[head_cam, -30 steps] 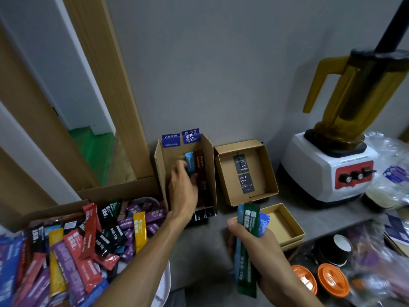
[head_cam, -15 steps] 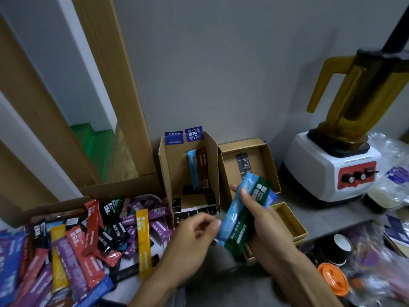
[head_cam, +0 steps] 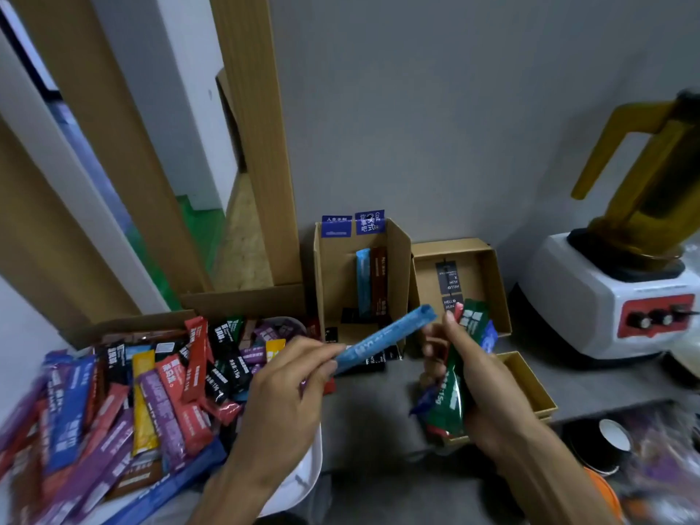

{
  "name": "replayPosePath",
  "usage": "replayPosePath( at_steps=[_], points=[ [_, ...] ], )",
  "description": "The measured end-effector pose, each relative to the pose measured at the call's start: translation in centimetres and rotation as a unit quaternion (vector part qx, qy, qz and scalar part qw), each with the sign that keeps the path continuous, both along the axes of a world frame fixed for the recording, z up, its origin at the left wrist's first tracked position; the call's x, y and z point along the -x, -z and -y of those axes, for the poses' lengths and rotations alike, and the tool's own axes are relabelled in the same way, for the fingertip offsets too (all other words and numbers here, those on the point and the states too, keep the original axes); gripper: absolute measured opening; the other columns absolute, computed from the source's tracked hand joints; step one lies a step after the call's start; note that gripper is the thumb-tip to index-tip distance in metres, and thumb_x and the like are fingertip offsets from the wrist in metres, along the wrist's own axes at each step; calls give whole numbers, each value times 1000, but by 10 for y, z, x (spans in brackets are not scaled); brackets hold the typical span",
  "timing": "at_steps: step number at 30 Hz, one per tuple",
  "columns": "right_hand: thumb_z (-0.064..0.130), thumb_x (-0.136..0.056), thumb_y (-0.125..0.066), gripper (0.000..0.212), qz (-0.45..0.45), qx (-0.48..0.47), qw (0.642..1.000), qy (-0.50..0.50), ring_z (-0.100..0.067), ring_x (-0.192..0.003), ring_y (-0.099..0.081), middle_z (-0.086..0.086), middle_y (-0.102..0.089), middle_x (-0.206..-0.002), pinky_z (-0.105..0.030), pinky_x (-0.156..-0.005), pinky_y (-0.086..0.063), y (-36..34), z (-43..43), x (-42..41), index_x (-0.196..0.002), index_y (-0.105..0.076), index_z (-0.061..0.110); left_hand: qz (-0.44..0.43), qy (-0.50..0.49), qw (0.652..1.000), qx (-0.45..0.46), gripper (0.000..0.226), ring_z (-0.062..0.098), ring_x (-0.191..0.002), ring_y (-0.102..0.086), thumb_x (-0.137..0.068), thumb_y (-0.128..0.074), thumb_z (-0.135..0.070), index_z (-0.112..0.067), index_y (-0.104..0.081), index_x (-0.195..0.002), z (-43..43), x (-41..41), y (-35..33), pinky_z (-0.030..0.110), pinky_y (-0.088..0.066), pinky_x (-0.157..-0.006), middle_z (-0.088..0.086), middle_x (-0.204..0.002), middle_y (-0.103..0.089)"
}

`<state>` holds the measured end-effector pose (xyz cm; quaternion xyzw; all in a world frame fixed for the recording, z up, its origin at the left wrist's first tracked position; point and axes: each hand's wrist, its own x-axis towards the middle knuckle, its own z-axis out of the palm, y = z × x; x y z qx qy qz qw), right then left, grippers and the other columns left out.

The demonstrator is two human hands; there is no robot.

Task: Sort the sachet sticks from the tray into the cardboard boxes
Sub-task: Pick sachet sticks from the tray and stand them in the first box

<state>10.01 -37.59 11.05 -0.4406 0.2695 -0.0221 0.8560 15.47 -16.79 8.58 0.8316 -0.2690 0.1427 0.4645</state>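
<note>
I saw a bare strip of grey bench (head_cam: 363,430) between the white tray (head_cam: 303,483) and the low box (head_cam: 530,384), hemmed by the wall behind and the blender (head_cam: 613,297) at right. My left hand (head_cam: 288,403) pinched one light blue sachet (head_cam: 386,337), angled up toward the tall open box (head_cam: 397,267), which held a blue and a brown stick upright. My right hand (head_cam: 488,392) was clamped on a bunch of sachets (head_cam: 454,380), green outermost. The tray was heaped with mixed sticks (head_cam: 151,395).
</note>
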Motion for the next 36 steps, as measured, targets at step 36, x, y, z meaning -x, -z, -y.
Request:
replayPosePath(
  at_steps=[36],
  points=[
    [16, -86, -73, 14, -101, 222, 964, -105, -16, -89, -67, -4, -73, -96, -24, -65, -47, 25, 9, 27, -99, -70, 20, -137, -200, 970, 26, 57, 23, -127, -54, -90, -62, -2, -15, -38, -140, 127, -120, 33, 44, -52, -100, 7, -136, -54]
  ],
)
